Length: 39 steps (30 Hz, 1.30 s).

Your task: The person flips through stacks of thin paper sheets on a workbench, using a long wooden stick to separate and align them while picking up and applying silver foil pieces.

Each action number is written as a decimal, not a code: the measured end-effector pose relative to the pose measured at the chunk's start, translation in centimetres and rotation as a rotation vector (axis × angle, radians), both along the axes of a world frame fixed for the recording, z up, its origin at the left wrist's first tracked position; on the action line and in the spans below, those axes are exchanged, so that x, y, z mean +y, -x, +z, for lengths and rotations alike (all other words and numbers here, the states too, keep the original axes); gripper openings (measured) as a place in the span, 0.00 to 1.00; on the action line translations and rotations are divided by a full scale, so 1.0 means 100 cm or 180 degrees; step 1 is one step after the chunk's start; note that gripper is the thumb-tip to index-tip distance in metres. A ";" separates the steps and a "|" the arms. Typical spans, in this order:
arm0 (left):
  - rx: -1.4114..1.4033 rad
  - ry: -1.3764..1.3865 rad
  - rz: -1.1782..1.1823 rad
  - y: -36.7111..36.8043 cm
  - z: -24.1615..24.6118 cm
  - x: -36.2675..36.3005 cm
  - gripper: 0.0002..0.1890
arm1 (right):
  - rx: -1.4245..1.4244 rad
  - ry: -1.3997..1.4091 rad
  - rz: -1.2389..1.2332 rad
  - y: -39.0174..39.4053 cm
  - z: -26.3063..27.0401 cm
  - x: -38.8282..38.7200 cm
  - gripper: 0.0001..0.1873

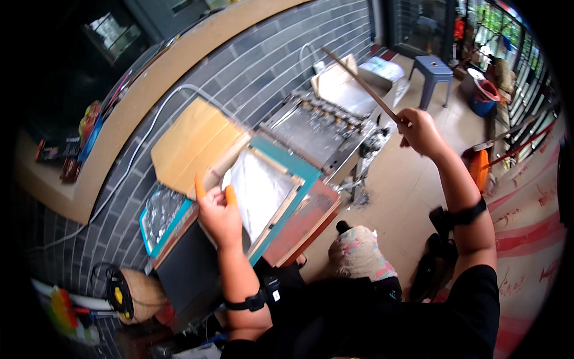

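My right hand [417, 132] grips one end of a long thin wooden stick [358, 80], which slants up and left over a metal apparatus. My left hand [220, 220] has orange coverings on two fingertips. Its fingers are apart, with nothing plainly held, over the left edge of a wooden frame [293, 193]. Inside that frame lies a shiny white sheet [262, 188]. A teal board [287, 157] sits beneath the frame, on top of a worn reddish-brown board [309, 220]. Behind my left hand leans a sheet of tan cardboard [197, 143].
The metal apparatus [314, 130], with a row of brass-coloured fittings, stands against the grey brick wall [278, 54]. Further off are a grey plastic stool [432, 69] and a blue bucket [484, 98]. A patterned cloth [361, 253] covers my knee. A foil-lined teal tray [163, 215] lies left.
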<state>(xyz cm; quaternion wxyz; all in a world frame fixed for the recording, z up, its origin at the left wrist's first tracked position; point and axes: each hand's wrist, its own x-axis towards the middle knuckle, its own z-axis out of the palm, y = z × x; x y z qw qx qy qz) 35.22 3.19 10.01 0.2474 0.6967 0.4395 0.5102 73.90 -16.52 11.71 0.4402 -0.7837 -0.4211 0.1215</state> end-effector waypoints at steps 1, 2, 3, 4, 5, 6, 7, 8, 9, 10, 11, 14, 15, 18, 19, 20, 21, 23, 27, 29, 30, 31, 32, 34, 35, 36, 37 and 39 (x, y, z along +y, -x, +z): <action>-0.0068 -0.0084 -0.0021 0.000 0.001 -0.002 0.36 | 0.0467 -0.0217 0.0205 0.029 0.004 -0.006 0.05; -0.0076 -0.0151 -0.0011 0.000 0.002 -0.004 0.36 | 0.0639 -0.0149 0.0368 0.055 0.007 -0.012 0.05; -0.0064 -0.0234 -0.0025 -0.001 0.003 -0.006 0.36 | 0.0827 -0.0097 0.0511 0.076 0.006 -0.019 0.05; -0.0061 -0.0377 -0.0038 -0.003 -0.001 -0.003 0.36 | 0.1063 0.0032 0.0704 0.095 0.006 -0.027 0.06; -0.0068 -0.0524 -0.0040 -0.003 -0.004 -0.001 0.36 | 0.1285 0.0163 0.0910 0.111 0.004 -0.031 0.07; -0.0208 -0.0522 -0.0132 -0.007 -0.004 -0.002 0.36 | 0.1452 0.0221 0.1092 0.124 0.001 -0.034 0.08; -0.0130 -0.0596 -0.0116 -0.007 -0.007 0.000 0.36 | 0.1603 0.0283 0.1300 0.134 -0.001 -0.035 0.09; -0.0138 -0.0564 -0.0160 -0.008 -0.006 -0.002 0.36 | 0.1477 0.0293 0.1521 0.139 -0.015 -0.031 0.11; -0.0159 -0.0529 -0.0214 -0.010 -0.005 -0.004 0.36 | 0.1610 0.0223 0.1609 0.146 -0.025 -0.027 0.10; -0.0179 -0.0357 -0.0331 -0.013 -0.005 -0.005 0.36 | 0.1597 0.0235 0.1656 0.152 -0.029 -0.022 0.10; -0.0137 -0.0197 -0.0424 -0.017 -0.002 -0.010 0.36 | 0.1584 0.0246 0.1700 0.157 -0.031 -0.017 0.11; -0.0662 0.0664 -0.1690 -0.021 -0.002 -0.018 0.31 | 0.1439 0.0335 0.1746 0.170 -0.039 -0.001 0.11; -0.0615 0.0736 -0.1839 -0.020 0.001 -0.017 0.30 | 0.1382 0.0358 0.1744 0.173 -0.042 0.004 0.11; -0.0409 0.0719 -0.2117 -0.017 0.018 -0.004 0.26 | 0.1309 0.0302 0.1785 0.180 -0.053 0.019 0.11; -0.0290 0.0394 -0.1970 -0.016 0.024 0.008 0.21 | 0.1288 0.0280 0.1811 0.183 -0.053 0.023 0.11; -0.0046 0.0225 -0.1670 -0.014 0.031 0.023 0.19 | 0.1270 0.0306 0.1822 0.185 -0.052 0.026 0.10; 0.0195 0.0059 -0.1392 -0.014 0.040 0.039 0.17 | 0.1354 0.0322 0.1746 0.185 -0.053 0.027 0.10; 0.1088 -0.0794 -0.0801 -0.003 0.059 0.079 0.17 | 0.1498 0.0359 0.1657 0.187 -0.054 0.031 0.10; 0.2008 -0.1344 0.0040 0.009 0.063 0.161 0.20 | 0.1557 0.0126 0.1416 0.182 -0.060 0.031 0.10; 0.2617 -0.1542 0.0343 0.026 0.058 0.181 0.20 | 0.1611 0.0047 0.1272 0.182 -0.053 0.029 0.09; 0.2965 -0.1677 0.0416 0.032 0.055 0.188 0.20 | 0.1603 0.0053 0.1332 0.181 -0.053 0.028 0.09; 0.3314 -0.1810 0.0493 0.038 0.051 0.194 0.20 | 0.1640 0.0120 0.1339 0.181 -0.049 0.027 0.10; 0.3331 -0.1843 0.0465 0.045 0.046 0.199 0.20 | 0.1676 0.0186 0.1351 0.181 -0.044 0.026 0.10; 0.3362 -0.1926 0.0353 0.045 0.044 0.200 0.20 | 0.1724 0.0228 0.1328 0.181 -0.042 0.024 0.10; 0.3239 -0.1784 0.0354 0.047 0.042 0.199 0.19 | 0.1727 0.0207 0.1331 0.180 -0.043 0.023 0.10; 0.3113 -0.1648 0.0334 0.044 0.045 0.191 0.19 | 0.1733 0.0183 0.1315 0.180 -0.044 0.022 0.11; 0.2989 -0.1510 0.0323 0.042 0.048 0.182 0.18 | 0.1770 0.0190 0.1294 0.180 -0.043 0.021 0.11; 0.2912 -0.1285 0.0570 0.038 0.060 0.165 0.17 | 0.1836 0.0202 0.1269 0.181 -0.041 0.018 0.11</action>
